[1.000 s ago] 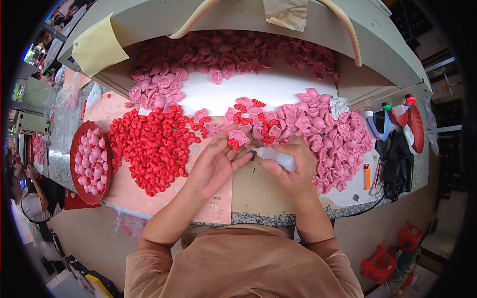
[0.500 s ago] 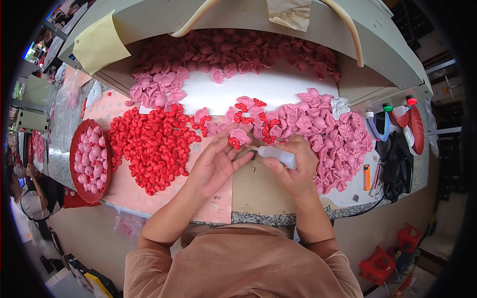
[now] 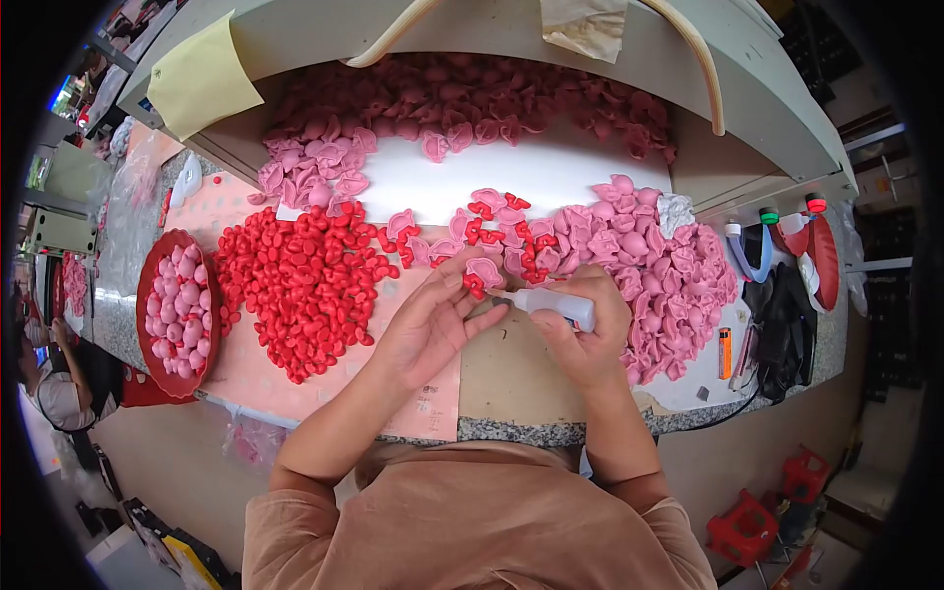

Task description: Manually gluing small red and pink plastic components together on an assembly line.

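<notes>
Pink shell piece (image 3: 483,269): held at the fingertips of the left hand, above the tabletop (image 3: 511,434), cup side up, with a small red part (image 3: 474,286) at its lower edge.
Left hand (image 3: 428,329): palm turned up, fingers pinched on the piece and covering part of its left side.
Right hand (image 3: 593,329): fingers wrapped around a translucent squeeze bottle (image 3: 559,307), its nozzle pointing left, right beside the red part; whether they touch, I cannot tell.
Writing: small handwritten marks on the pink sheet (image 3: 393,418) near its lower right corner, too small to read; print on a slim orange object (image 3: 725,354), at the right, not legible either.
Just beyond the fingers: a cluster of pink shells with red parts (image 3: 486,234), close behind the held piece.
Left side: a heap of glossy red parts (image 3: 310,290), then a red tray (image 3: 175,387) of pink balls (image 3: 177,313).
Right side: a big heap of pink shells (image 3: 678,285), crumpled foil (image 3: 676,214) at its back edge, black items (image 3: 784,334) farther right.
Behind: a gray housing (image 3: 472,31) arching over a white surface (image 3: 423,182) and more pink shells (image 3: 393,98); yellow paper (image 3: 204,88) hangs at its left.
</notes>
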